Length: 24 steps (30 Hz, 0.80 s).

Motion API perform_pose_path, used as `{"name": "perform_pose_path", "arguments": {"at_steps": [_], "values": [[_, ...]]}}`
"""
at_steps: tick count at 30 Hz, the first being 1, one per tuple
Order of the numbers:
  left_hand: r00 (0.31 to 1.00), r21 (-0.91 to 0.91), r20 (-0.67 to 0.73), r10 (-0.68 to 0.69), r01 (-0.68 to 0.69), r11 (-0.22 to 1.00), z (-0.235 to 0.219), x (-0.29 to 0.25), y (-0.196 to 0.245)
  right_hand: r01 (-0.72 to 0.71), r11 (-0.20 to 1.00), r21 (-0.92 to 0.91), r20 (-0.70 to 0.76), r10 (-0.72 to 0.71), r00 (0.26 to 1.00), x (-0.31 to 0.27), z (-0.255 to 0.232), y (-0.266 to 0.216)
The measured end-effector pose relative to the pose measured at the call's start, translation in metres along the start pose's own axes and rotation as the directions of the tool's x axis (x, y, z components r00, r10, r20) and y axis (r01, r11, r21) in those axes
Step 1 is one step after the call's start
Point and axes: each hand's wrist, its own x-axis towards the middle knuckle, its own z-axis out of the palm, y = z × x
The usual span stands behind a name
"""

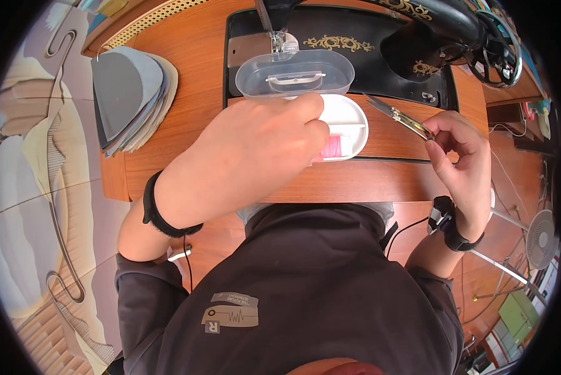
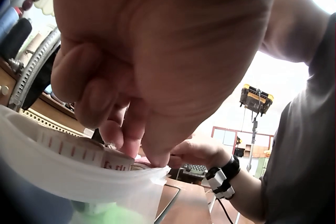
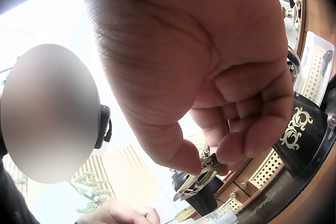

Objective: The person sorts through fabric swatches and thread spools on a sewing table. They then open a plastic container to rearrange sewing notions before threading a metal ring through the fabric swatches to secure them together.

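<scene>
My left hand [image 1: 315, 134] reaches into a white plastic box [image 1: 352, 115] on the sewing table, beside a pink thread spool [image 1: 334, 147]. In the left wrist view its curled fingers [image 2: 113, 129] and thumb pinch a rolled tape with red marks [image 2: 73, 153] inside the box's rim [image 2: 63, 179]. The box's clear lid [image 1: 296, 74] stands open behind. My right hand [image 1: 433, 134] is held to the right of the box and pinches small metal thread snips [image 1: 399, 117] between thumb and fingers [image 3: 247, 140]. The snips [image 3: 197, 179] point toward the box.
A black sewing machine [image 1: 380, 44] with gold ornament fills the back of the wooden table [image 1: 186, 56]. A stack of grey fabric pieces [image 1: 130, 100] lies at the left. The table's front edge [image 1: 355, 187] is close to my body. A fan [image 1: 540, 237] stands on the floor to the right.
</scene>
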Motion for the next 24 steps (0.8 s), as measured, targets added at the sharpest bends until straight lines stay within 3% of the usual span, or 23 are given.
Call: {"name": "perform_pose_path", "arguments": {"at_steps": [8,14,17,20,24], "values": [[0.999,-0.202,-0.004,-0.033,0.032,0.979,-0.003,0.004,-0.004,-0.009,1.0,0.017,0.008,0.008,1.0,0.001,0.001,0.004],[0.993,-0.204,-0.028,-0.115,0.107,0.973,-0.013,0.007,-0.004,-0.015,1.0,0.008,0.003,0.015,1.0,0.0,0.001,0.007],[0.982,-0.168,-0.137,-0.131,0.107,0.98,-0.015,0.014,-0.01,-0.027,1.0,0.005,0.001,0.027,1.0,0.0,0.002,0.007],[0.981,-0.081,-0.187,-0.056,0.041,0.996,0.006,0.019,-0.02,-0.035,0.999,0.005,-0.001,0.035,0.999,0.0,0.002,0.007],[0.989,-0.124,-0.131,-0.062,0.046,0.991,0.005,0.02,-0.017,-0.035,0.999,0.009,-0.005,0.035,0.999,-0.001,0.002,0.005]]}}
